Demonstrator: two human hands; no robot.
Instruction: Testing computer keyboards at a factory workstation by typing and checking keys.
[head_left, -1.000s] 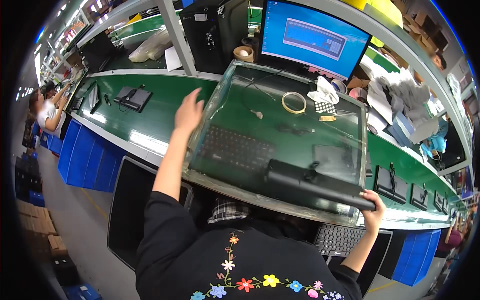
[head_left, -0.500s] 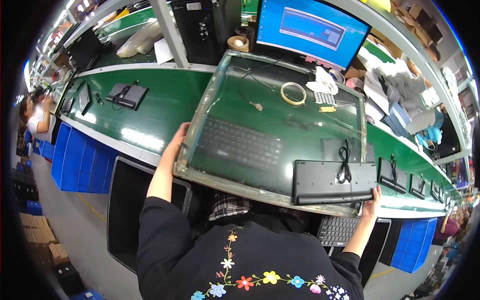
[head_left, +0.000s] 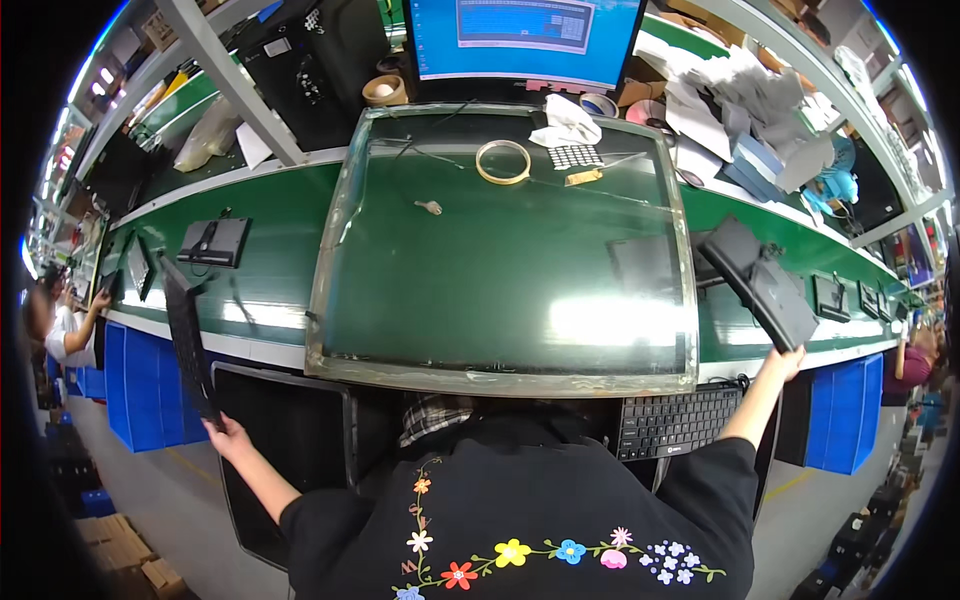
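While the left hand (head_left: 230, 437) is holding the left keyboard (head_left: 187, 345) out past one side of the glass (head_left: 450, 300), the right hand (head_left: 787, 362) is holding the right keyboard (head_left: 775, 295) out past the other. The left fingers are pinching the near end of theirs, which is standing steeply on edge; whether its far end is touching the table (head_left: 275, 190) I cannot tell. The right fingers are pinching a near corner of theirs, which is slanting with its underside showing and its bundled cord (head_left: 770, 252) sitting against it; contact with the table is unclear there too.

With both arms reaching wide, each grip is bearing its load at one end, so the far end is probably wanting to droop or twist. Good handling is calling for a firm thumb, a straight wrist and slow turning, with eyes checking one side at a time. On the left, a parked keyboard (head_left: 215, 243) is lying near the raised end, so clearance is mattering there. On the right, another unit (head_left: 831, 298) is lying just beside the slanting one, and that loose bundle is risking a snag. Lowering flat rather than edge-first is seeming kinder to the casings.
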